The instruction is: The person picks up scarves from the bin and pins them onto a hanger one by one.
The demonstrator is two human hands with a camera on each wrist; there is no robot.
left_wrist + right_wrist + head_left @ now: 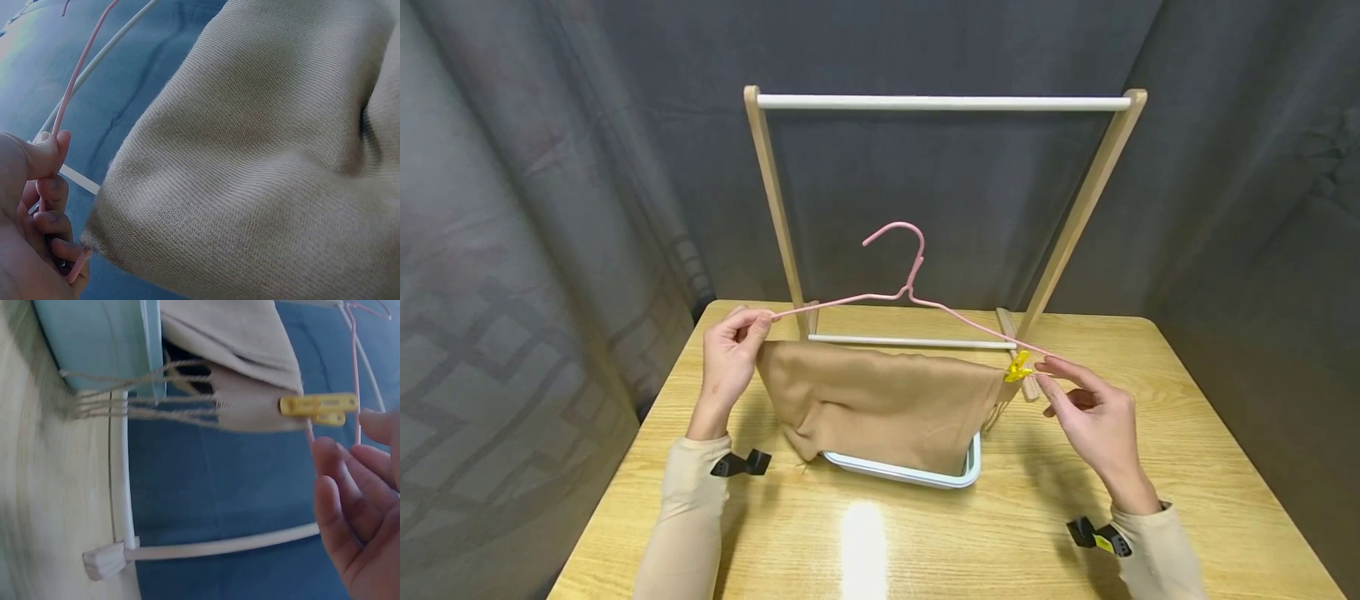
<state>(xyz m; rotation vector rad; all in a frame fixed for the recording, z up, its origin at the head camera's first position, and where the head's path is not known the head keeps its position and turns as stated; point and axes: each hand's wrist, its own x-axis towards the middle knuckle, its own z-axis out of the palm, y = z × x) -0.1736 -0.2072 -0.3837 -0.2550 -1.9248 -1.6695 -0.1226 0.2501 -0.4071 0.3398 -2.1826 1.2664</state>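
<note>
Head view: left hand pinches left end of pink hanger, right hand holds right end. Brown cloth hangs folded on hanger, over blue basin. Only one yellow clip shows, at right; if hanger tilts, cloth may slide at left.
Left wrist view: no clip at cloth corner, just beside left hand.
Right wrist view: right hand near clip may bump it loose.

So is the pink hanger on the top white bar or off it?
Off. The pink hanger has its hook bare, with a gap from the top white bar; the left hand pinches one end.
</note>
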